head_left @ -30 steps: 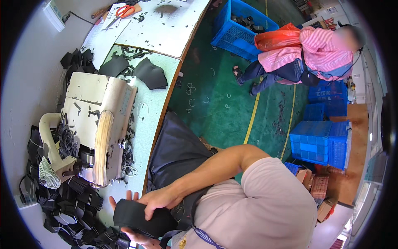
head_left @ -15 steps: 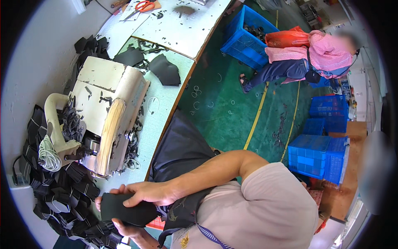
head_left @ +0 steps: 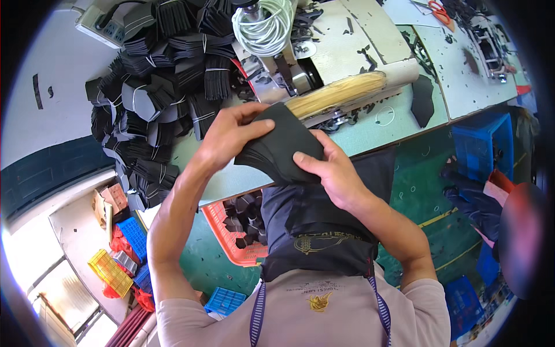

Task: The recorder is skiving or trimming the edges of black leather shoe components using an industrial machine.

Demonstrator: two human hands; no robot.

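Over the near edge of the table, both my hands grip a stack of black sheet pieces (head_left: pixel 283 144). The pieces look thin, and their layered edges fan a little at the lower left. My left hand (head_left: pixel 225 136) is closed on the upper left side, thumb on top. On the right side, my right hand (head_left: pixel 341 173) pinches the stack with its thumb on the top piece. Just beyond it stands a cream machine (head_left: pixel 361 40) with a worn wooden strip (head_left: pixel 341 95) along its front. Banded bundles of black pieces (head_left: pixel 156 98) are heaped to the left.
A coil of white cord (head_left: pixel 263 26) hangs at the machine. Orange-handled scissors (head_left: pixel 440 13) lie far right on the table (head_left: pixel 462 87). Below the table is an orange basket (head_left: pixel 231 248) of black pieces. A blue crate (head_left: pixel 480 144) and another person (head_left: pixel 477 208) are at the right.
My view has swung left, so the machine and bundles now appear farther right and higher. Both hands still hold the stack, now above the table edge, with its layered side showing.
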